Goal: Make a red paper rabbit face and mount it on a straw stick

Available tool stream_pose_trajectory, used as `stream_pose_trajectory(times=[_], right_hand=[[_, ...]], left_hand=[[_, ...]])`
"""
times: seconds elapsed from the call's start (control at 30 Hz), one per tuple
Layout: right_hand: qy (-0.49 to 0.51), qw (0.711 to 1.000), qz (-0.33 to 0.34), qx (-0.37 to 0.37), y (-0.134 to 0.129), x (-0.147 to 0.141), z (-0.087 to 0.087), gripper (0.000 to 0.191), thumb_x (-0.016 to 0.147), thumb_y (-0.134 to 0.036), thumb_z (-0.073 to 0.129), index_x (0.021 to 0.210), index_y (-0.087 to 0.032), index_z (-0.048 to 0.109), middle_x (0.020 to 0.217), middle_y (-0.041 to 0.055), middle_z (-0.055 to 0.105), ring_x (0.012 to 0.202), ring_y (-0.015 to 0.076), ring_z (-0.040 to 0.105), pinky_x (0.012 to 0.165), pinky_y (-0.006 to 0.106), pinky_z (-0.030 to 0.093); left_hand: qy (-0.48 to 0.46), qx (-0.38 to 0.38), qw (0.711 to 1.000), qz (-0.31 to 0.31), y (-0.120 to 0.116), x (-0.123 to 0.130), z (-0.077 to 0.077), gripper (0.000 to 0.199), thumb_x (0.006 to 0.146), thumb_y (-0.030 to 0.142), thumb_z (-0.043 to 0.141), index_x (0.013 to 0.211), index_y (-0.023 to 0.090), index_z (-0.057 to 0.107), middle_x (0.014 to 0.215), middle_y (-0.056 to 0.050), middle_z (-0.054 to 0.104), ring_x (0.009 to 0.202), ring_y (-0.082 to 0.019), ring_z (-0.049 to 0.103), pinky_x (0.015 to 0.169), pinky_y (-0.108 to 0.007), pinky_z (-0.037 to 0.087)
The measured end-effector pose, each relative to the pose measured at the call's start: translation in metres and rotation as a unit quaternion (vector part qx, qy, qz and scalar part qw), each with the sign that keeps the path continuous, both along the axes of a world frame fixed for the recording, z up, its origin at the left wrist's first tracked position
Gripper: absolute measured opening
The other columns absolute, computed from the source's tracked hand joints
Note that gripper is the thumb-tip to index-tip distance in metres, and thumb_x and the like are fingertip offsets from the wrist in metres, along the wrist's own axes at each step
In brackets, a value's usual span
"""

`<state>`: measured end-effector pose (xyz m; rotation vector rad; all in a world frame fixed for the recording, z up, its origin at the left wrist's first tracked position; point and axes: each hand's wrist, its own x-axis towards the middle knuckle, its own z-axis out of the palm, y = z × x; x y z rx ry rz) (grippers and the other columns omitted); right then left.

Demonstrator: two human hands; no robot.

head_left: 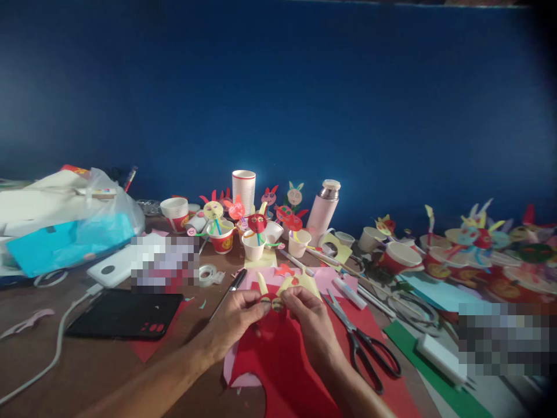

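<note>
Between the fingertips of both hands is a small paper animal face (277, 304) with drawn eyes and pale yellow ears. My left hand (235, 319) pinches its left side. The thumb and fingers of my right hand (312, 319) close on the right side. Much of the face is hidden by the fingers. Beneath the hands lies a red paper sheet (282, 360) with a cut curved edge, on top of pink paper (246, 380). Black-handled scissors (353, 330) rest to the right of my right hand. A black marker (237, 281) lies just beyond my left hand.
Paper cups with paper faces (255, 251) stand at the back, beside a pink thermos (322, 212) and a cup stack (243, 188). More decorated cups (400, 255) crowd the right. At left are a black tablet-like slab (126, 313), a white power bank (126, 261) and tape (208, 274).
</note>
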<state>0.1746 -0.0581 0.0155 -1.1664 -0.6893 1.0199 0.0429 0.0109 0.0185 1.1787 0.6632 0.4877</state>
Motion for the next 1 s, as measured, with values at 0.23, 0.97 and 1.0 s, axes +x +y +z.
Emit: stream_pose_trajectory(times=[0.23,0.97,1.0], right_hand=[[0.014,1.000,0.000,0.009,-0.0001,-0.0006,-0.0032,0.021,0.072,-0.031,0.064,0.060,-0.016,0.056,0.056,-0.0042,0.053,0.053,0.0072,0.040,0.055,0.019,0.035],[0.029,1.000,0.010,-0.001,0.0012,-0.0001,-0.0089,0.019,0.072,-0.031,0.066,0.064,-0.016,0.058,0.059,-0.0034,0.055,0.055,0.0077,0.043,0.056,0.019,0.035],[0.029,1.000,0.012,-0.002,0.0011,-0.0003,-0.0093,0.019,0.072,-0.031,0.066,0.064,-0.015,0.058,0.059,-0.0034,0.055,0.055,0.0077,0.043,0.056,0.019,0.035]], left_hand=[[-0.009,-0.005,1.000,0.003,0.0009,-0.0010,-0.0016,0.028,0.071,0.034,0.064,0.081,0.007,0.064,0.066,-0.007,0.064,0.055,-0.013,0.058,0.054,-0.022,0.044],[0.005,0.003,1.000,-0.012,0.0044,-0.0009,-0.0039,0.028,0.073,0.033,0.062,0.085,0.008,0.066,0.065,-0.006,0.065,0.053,-0.011,0.058,0.048,-0.018,0.042],[0.004,-0.001,1.000,-0.012,0.0045,-0.0007,-0.0046,0.028,0.073,0.033,0.063,0.085,0.008,0.066,0.066,-0.006,0.065,0.053,-0.011,0.058,0.048,-0.018,0.042]])
